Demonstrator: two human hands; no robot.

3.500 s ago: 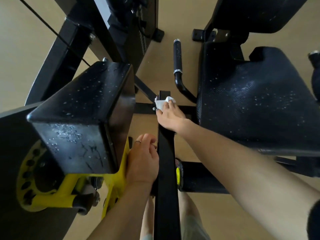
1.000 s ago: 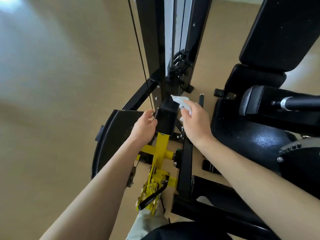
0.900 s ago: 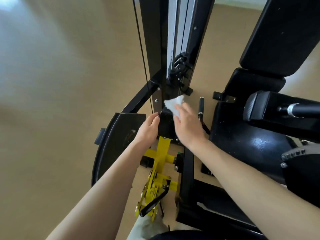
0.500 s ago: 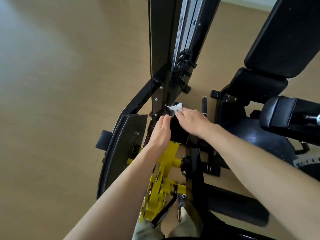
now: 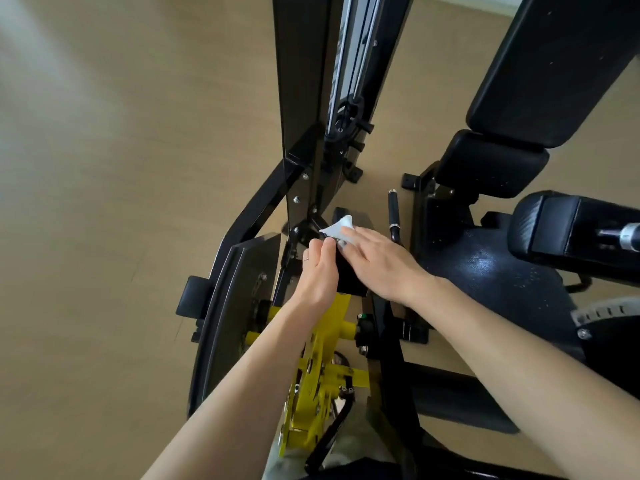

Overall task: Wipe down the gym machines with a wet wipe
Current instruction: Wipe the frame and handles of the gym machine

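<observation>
the right hand (image 5: 377, 261) lies with straight fingers flat across the top of a small black pad (image 5: 348, 278), pressing a white wet wipe (image 5: 337, 230) under its fingertips; a crumpled corner of the wipe sticks out past the fingers toward the machine's upright. the left hand (image 5: 318, 275) rests against the left side of the same pad, fingers extended along it and thumb near the top edge, a thin ring on one finger; it holds nothing that can be seen. the pad sits on a yellow lever arm (image 5: 322, 368) with a row of holes, which runs down toward the viewer beside a black curved guard plate (image 5: 239, 306). embossed marks show on that plate, but they are too small and dark to read, and no brand or label is legible anywhere. beyond the hands rises the black upright frame (image 5: 301, 98) with cables and a pulley. to the right are the black seat (image 5: 491, 271), flecked with droplets, the backrest (image 5: 554, 64) above it and a padded roller (image 5: 561, 230). a short black handle (image 5: 393, 216) stands between pad and seat. the floor (image 5: 121, 168) is tan.
</observation>
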